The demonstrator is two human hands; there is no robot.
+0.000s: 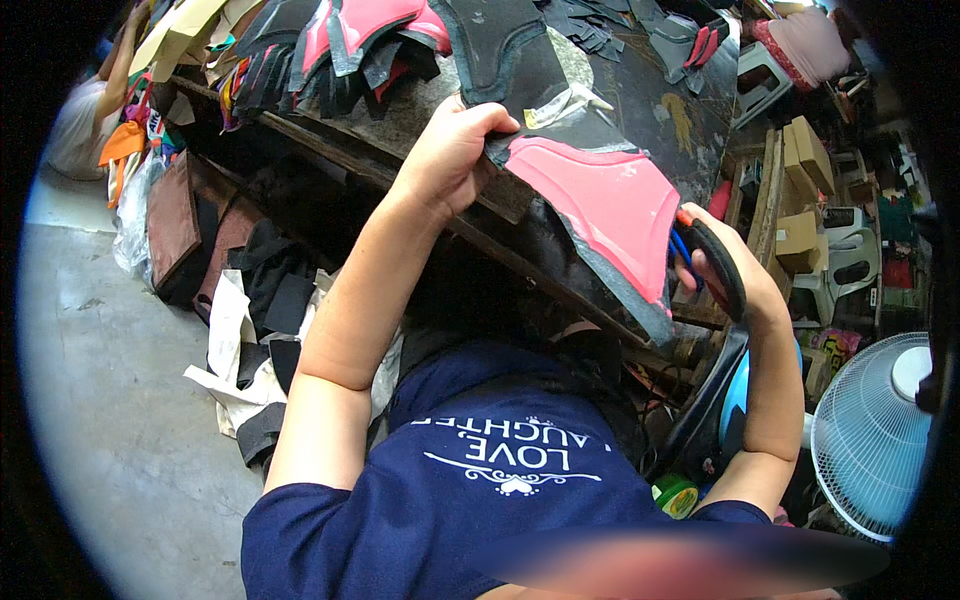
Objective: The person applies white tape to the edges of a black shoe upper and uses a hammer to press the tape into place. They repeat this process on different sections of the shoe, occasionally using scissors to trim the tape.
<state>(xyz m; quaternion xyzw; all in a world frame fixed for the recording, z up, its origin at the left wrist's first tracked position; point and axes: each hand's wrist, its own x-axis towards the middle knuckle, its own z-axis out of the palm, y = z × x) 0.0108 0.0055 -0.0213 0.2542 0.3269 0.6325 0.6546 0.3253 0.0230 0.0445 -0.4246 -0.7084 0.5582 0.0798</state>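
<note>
A shaped piece of padded material (600, 205), pink with a dark grey border, hangs tilted in front of me at the table's near edge. My left hand (455, 150) pinches its upper left corner between thumb and curled fingers. At its right side my right hand (735, 255) is wrapped round scissors (730, 268), whose black handle shows orange and blue parts. The scissors' blades are hidden, seemingly behind the piece. Just beyond my left hand lies a black shaped piece (495, 50) on the table.
More pink and black pieces (375, 25) are heaped at the table's far left. Dark scraps (585, 30) lie on the dark tabletop (660, 120). Cloth offcuts (250, 370) cover the floor at left. A fan (870, 430) stands at right, near cardboard boxes (800, 240). Another person (810, 45) is at far right.
</note>
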